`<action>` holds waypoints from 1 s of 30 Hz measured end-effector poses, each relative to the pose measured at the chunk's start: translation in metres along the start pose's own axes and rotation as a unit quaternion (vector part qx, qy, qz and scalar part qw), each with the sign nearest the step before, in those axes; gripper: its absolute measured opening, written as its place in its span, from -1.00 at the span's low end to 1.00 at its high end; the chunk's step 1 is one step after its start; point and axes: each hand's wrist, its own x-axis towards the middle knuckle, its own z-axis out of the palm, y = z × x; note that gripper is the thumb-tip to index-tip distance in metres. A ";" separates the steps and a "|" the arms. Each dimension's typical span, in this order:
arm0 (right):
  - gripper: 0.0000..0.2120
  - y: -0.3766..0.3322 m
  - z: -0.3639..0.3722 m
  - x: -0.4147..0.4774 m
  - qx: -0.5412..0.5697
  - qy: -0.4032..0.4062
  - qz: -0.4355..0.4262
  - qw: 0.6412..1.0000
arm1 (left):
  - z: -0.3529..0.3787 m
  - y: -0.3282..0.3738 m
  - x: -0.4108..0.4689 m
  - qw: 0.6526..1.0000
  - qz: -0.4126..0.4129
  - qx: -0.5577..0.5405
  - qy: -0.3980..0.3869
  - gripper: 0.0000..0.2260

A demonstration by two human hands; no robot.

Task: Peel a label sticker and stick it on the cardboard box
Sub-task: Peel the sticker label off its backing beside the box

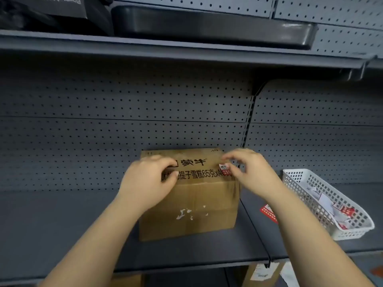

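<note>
A brown cardboard box (199,204) with black printed characters stands on the grey shelf (62,224). My left hand (148,181) rests on the box's top left, fingers curled against the print. My right hand (248,172) is at the box's top right corner, with thumb and fingertips pinching a small red and white label sticker (226,169) that lies against the box's top edge. Whether the sticker is stuck down I cannot tell.
A white plastic basket (352,228) holding label scraps sits on the shelf to the right. A red sticker sheet (269,213) lies between box and basket. Pegboard backs the shelf; a black tray (207,27) sits on the shelf above.
</note>
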 end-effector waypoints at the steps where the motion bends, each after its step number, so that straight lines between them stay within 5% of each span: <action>1: -0.73 0.008 0.005 0.007 -0.003 -0.008 0.004 1.000 | 0.007 -0.004 0.004 1.000 -0.006 -0.023 -0.015 -0.76; 5: -0.55 0.033 0.023 0.035 -0.060 -0.109 0.058 0.991 | 0.034 -0.013 0.014 0.995 -0.016 -0.057 -0.084 -0.64; 13: -0.74 0.056 0.036 0.050 -0.049 -0.173 0.059 0.982 | 0.050 -0.034 0.019 0.997 0.014 -0.001 -0.081 -0.46; 20: -0.93 0.051 0.034 0.056 -0.051 -0.154 0.048 0.986 | 0.051 -0.040 0.019 0.998 0.016 -0.033 -0.055 -0.46; 30: -0.95 0.067 0.037 0.041 0.150 -0.080 0.085 0.982 | 0.052 -0.043 0.019 0.998 -0.001 -0.059 -0.034 -0.56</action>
